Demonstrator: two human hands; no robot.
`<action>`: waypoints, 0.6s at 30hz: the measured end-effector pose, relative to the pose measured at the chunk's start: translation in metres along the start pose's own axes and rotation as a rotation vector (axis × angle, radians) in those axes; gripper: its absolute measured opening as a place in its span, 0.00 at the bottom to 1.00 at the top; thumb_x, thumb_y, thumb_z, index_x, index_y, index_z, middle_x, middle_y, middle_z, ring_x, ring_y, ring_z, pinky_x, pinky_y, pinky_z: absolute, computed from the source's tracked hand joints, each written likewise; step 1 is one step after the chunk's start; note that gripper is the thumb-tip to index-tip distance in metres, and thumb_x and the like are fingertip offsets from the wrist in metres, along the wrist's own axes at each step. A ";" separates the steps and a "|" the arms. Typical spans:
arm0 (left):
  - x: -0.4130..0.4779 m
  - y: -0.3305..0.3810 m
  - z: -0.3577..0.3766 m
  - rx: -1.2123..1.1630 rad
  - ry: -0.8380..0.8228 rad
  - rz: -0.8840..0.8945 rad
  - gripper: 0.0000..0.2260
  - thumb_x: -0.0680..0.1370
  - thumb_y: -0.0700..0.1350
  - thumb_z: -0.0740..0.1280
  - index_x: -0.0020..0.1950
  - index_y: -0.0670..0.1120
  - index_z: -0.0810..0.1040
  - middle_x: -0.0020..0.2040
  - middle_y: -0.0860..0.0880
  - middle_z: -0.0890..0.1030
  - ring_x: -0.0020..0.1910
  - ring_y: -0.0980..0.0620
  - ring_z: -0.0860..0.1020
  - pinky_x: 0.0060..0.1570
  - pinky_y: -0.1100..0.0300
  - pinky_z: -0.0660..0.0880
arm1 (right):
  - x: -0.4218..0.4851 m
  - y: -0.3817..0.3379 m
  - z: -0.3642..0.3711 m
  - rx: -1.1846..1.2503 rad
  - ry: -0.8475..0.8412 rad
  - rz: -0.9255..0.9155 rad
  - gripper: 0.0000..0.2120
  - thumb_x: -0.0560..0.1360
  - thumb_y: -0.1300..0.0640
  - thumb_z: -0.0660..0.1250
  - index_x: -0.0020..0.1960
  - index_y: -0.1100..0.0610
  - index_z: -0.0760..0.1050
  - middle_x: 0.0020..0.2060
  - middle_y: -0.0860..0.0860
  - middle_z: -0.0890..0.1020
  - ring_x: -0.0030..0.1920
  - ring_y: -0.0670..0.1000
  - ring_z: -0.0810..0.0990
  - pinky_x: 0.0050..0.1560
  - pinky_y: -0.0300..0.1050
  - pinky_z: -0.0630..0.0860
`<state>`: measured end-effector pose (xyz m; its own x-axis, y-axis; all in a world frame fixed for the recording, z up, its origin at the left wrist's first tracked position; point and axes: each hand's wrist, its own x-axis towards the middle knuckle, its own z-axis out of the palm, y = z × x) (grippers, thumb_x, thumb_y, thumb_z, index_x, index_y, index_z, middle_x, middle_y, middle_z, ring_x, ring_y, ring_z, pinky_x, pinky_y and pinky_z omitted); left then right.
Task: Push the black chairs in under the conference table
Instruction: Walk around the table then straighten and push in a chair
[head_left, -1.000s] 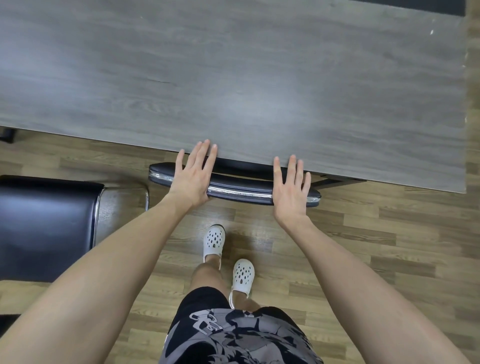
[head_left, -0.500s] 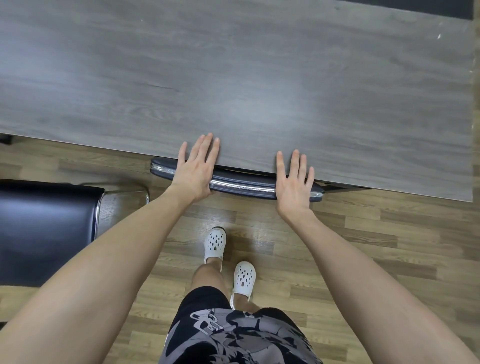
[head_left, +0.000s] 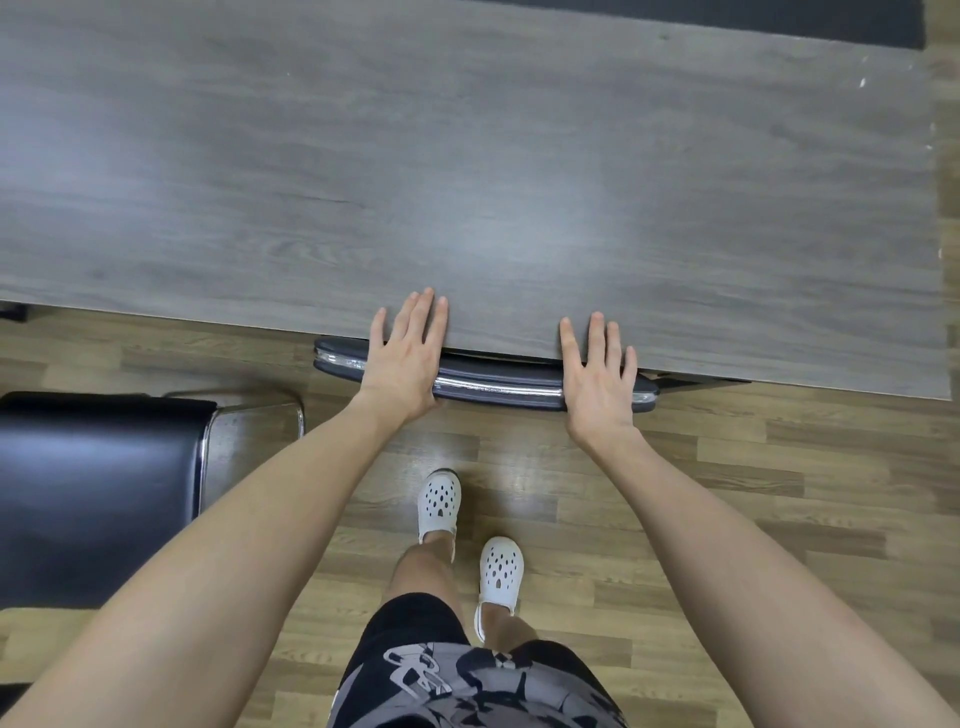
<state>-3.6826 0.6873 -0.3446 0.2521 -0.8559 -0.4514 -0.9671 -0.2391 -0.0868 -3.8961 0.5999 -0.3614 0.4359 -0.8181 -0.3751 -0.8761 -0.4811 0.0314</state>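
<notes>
Pushing chair (head_left: 498, 383) with left hand (head_left: 402, 364) and right hand (head_left: 597, 384) flat-open calls for even pressure so it goes square under table (head_left: 467, 182).

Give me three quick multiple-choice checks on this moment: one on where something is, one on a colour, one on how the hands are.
1. Where is the second black chair?
A. On the person's right, tucked under
B. On the person's left, out from the conference table
C. On top of the table

2. What colour are the shoes?
A. Black
B. Red
C. White

3. How do the left hand and right hand meet the chair back at the table edge?
A. Fingers straight, palms pressing on it
B. Both curled into fists
C. Both hanging clear of it

Answers:
1 B: it stands on the floor at the left, clear of the table top.
2 C: both are white with holes.
3 A: both palms lie flat on the chair back, with fingers reaching over the table edge.
</notes>
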 end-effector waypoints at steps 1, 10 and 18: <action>0.000 0.000 0.000 -0.002 -0.002 0.008 0.57 0.68 0.55 0.76 0.78 0.43 0.36 0.80 0.44 0.41 0.79 0.46 0.42 0.75 0.44 0.45 | -0.001 0.000 0.000 -0.004 -0.009 -0.001 0.52 0.69 0.71 0.69 0.78 0.52 0.38 0.77 0.62 0.42 0.77 0.62 0.42 0.74 0.59 0.47; -0.002 -0.007 0.000 -0.118 -0.005 0.047 0.63 0.62 0.66 0.77 0.79 0.42 0.39 0.79 0.43 0.45 0.79 0.44 0.45 0.76 0.46 0.47 | -0.008 -0.002 -0.004 -0.038 -0.031 0.036 0.47 0.72 0.66 0.67 0.78 0.58 0.38 0.77 0.62 0.45 0.76 0.63 0.45 0.75 0.55 0.52; -0.052 0.005 0.010 -0.204 0.038 0.045 0.51 0.71 0.61 0.73 0.79 0.41 0.45 0.80 0.41 0.45 0.79 0.42 0.46 0.77 0.48 0.49 | -0.064 -0.036 0.000 0.015 -0.025 -0.009 0.44 0.71 0.66 0.65 0.77 0.63 0.41 0.77 0.63 0.46 0.77 0.62 0.44 0.76 0.54 0.49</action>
<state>-3.7011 0.7349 -0.3308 0.2138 -0.8837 -0.4163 -0.9516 -0.2848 0.1159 -3.8928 0.6700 -0.3386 0.4386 -0.8058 -0.3980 -0.8753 -0.4834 0.0141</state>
